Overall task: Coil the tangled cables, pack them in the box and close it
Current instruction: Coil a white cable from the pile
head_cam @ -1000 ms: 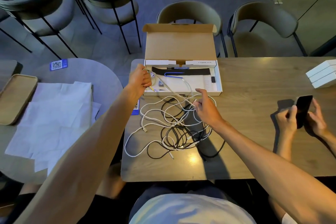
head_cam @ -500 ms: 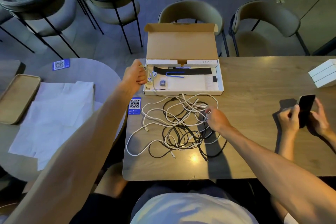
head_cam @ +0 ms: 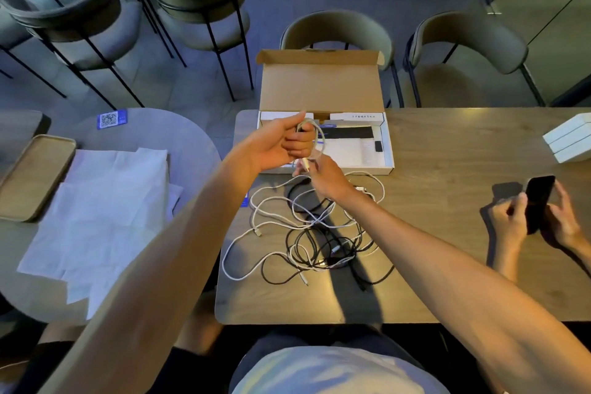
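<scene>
A tangle of white and black cables (head_cam: 307,230) lies on the wooden table (head_cam: 441,150) in front of me. Behind it stands a flat cardboard box (head_cam: 388,153) with its lid (head_cam: 321,85) folded up; a black strip and small items lie inside. My left hand (head_cam: 281,144) is raised over the box's left end, fingers closed on a small coil of white cable (head_cam: 316,141). My right hand (head_cam: 323,174) is just below it, pinching the same cable near its plug end.
Another person's hands (head_cam: 537,221) hold a dark phone (head_cam: 539,198) at the table's right. White boxes (head_cam: 571,141) are stacked at the far right edge. Left, a round table carries white paper sheets (head_cam: 96,214) and a tray (head_cam: 32,176). Chairs (head_cam: 335,30) stand behind the table.
My left hand has swung right from the box's left edge to above it, now holding a coiled loop. My right hand has moved up from the tangle to meet it.
</scene>
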